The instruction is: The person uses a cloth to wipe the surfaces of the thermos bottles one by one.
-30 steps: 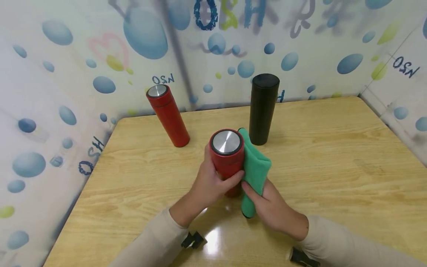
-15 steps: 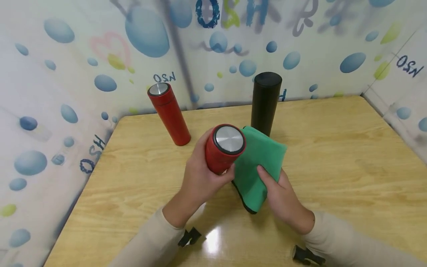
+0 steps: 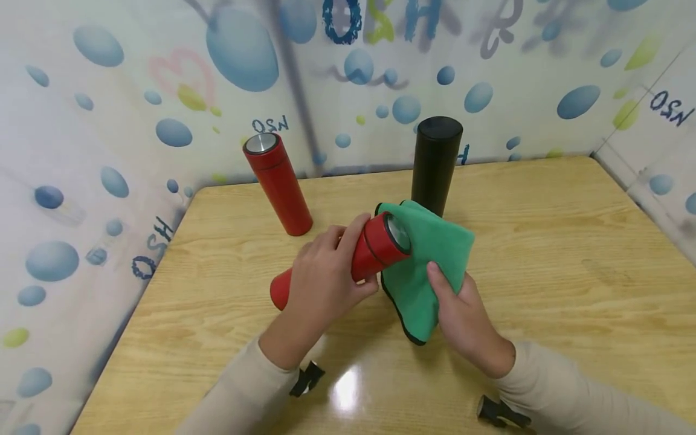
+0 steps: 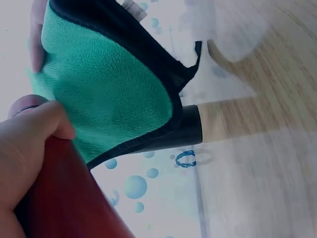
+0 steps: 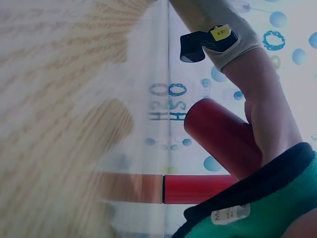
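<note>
My left hand grips a red thermos flask round its body. The flask is tilted far over, its silver-topped lid pointing right and its base to the left. In my right hand is a folded green cloth with black edging, pinched with the thumb on its near face. The lid end overlaps the cloth's left side in the head view. In the left wrist view, the left thumb lies near the lid, beside the cloth. The right wrist view shows the flask's base raised above the table.
A second red flask stands upright at the back left of the wooden table. A black flask stands at the back, partly hidden by the cloth. Patterned walls rise behind and beside the table.
The left hand has lifted the red flask and tipped it from upright to nearly lying, lid to the right. The right hand has turned the cloth to a broader face and moved slightly right.
</note>
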Tool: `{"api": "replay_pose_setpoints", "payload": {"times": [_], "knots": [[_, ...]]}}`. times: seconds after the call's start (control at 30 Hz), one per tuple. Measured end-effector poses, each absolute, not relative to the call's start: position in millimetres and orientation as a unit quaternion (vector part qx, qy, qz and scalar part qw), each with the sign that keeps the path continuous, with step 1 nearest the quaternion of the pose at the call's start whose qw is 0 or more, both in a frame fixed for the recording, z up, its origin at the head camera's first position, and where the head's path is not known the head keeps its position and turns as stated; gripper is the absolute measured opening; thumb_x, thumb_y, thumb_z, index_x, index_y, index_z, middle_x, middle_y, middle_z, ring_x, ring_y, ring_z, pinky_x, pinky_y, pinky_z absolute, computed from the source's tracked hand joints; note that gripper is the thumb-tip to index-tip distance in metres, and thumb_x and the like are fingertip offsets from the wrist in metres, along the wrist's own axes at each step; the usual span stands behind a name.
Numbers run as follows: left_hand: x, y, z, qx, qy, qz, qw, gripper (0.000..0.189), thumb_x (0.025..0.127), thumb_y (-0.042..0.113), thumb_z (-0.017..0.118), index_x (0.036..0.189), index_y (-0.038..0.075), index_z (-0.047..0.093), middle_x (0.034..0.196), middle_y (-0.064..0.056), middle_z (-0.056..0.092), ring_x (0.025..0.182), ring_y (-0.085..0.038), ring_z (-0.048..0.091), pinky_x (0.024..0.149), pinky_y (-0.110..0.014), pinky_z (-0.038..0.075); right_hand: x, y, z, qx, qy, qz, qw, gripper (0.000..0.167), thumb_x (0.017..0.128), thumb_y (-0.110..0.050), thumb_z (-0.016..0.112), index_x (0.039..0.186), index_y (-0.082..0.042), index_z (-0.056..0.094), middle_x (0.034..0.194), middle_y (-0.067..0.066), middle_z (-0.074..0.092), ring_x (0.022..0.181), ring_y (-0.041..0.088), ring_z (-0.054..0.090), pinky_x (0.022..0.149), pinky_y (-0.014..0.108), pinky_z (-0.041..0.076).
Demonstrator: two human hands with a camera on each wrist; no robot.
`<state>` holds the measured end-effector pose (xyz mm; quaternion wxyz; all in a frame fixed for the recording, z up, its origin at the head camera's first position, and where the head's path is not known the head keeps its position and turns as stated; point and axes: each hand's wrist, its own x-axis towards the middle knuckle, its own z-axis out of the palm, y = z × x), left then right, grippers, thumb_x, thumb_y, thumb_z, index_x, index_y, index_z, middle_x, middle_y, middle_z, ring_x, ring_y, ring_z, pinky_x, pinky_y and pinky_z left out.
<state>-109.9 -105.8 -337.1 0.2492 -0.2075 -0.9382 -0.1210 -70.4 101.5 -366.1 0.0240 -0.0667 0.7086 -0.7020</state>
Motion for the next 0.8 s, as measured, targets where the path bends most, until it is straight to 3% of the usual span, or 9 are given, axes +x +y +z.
{"api": "replay_pose_setpoints", "payload": {"times": [0.3,0.57,0.8], "knots": [[-113.4,-109.0,-339.4,-0.203,-0.952,-0.092,0.211,0.09,0.068,0.05,0.088,0.143,0.027,0.045,0.105,-0.004,0.068,0.087,-0.023,0.067,0.079,-0.044,0.059,-66.5,98.7,-370.1,-0.096,0.735,-0.671,-0.005,0.037,0.109,-0.02,0.04,0.135,0.005,0.044,0.121,0.019,0.059,0.106,0.009,0.061,0.089,0.02,0.053],[-113.6,-110.1,-337.6,-0.184,-0.968,-0.055,0.163,0.086,0.07,0.047,0.087,0.142,0.028,0.044,0.106,-0.005,0.067,0.089,-0.024,0.066,0.081,-0.046,0.059,-68.9,97.0,-376.3,-0.153,0.764,-0.626,-0.033,0.029,0.106,-0.01,0.046,0.129,0.005,0.051,0.105,0.018,0.062,0.093,0.018,0.059,0.083,0.026,0.053],[-110.6,-109.1,-338.5,-0.196,-0.97,-0.03,0.143,0.089,0.068,0.047,0.089,0.142,0.027,0.044,0.107,-0.005,0.067,0.091,-0.026,0.068,0.083,-0.047,0.057,-72.0,97.3,-378.1,-0.155,0.78,-0.606,-0.023,0.028,0.107,-0.016,0.044,0.129,0.001,0.051,0.101,0.014,0.06,0.089,0.022,0.057,0.079,0.028,0.053]]}}
